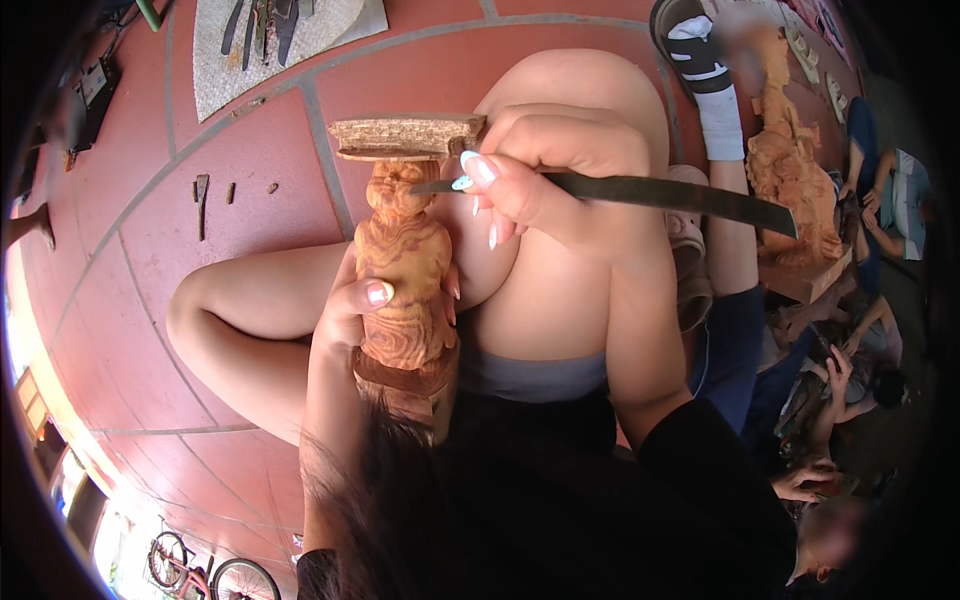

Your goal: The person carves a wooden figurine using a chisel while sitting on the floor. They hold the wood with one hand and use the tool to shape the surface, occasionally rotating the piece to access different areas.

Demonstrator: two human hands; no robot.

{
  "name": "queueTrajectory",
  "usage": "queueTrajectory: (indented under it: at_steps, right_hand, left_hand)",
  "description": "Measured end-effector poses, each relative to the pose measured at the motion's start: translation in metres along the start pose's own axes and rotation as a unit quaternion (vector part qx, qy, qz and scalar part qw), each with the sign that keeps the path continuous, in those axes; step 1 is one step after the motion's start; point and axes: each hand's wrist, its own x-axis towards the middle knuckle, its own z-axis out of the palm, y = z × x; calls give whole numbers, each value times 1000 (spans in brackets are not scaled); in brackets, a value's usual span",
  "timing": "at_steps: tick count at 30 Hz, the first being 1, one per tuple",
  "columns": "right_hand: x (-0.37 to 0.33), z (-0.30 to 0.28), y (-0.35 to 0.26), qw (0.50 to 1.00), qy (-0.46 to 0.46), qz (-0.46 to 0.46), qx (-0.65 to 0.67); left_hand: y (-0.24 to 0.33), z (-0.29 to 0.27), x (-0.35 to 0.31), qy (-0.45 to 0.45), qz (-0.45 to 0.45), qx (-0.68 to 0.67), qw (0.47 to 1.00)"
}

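One carved, honey-brown wooden figure (402,262) runs lengthwise up the frame, left of centre, its body gripped by the left hand (345,312); right of its head, the right hand (562,165) pinches a long, dark, flat blade (680,194), tip at the face.

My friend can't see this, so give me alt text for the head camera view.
The right hand holds a long dark tool to the head of a carved wooden figure gripped by the left hand. Other tools lie on a pale mat on red tiles.
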Motion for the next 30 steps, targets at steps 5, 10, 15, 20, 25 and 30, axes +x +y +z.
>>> queueTrajectory:
  at_steps: [5, 10, 15, 20, 25, 30]
  right_hand:
    - [-3, 3, 4, 997, 13, -74, -1]
    - [-10, 15, 5, 995, 55, -26, 79]
    - [-7, 6, -6, 1000, -11, 17, 21]
    - [-4, 5, 3, 1000, -11, -8, -4]
    - [-7, 6, -9, 999, 5, 47, 6]
    - [-8, 5, 4, 999, 0, -17, -32]
  left_hand:
    - [-3, -3, 2, -2, 6, -3, 1000]
    - [-7, -6, -1, -4, -3, -39, 999]
    - [-7, -9, 1, -21, -14, -54, 998]
    - [-10, -13, 3, -35, -13, -54, 998]
    - [-8, -12, 3, -40, -12, -44, 998]
    - [-8, -13, 4, -40, -17, -51, 998]
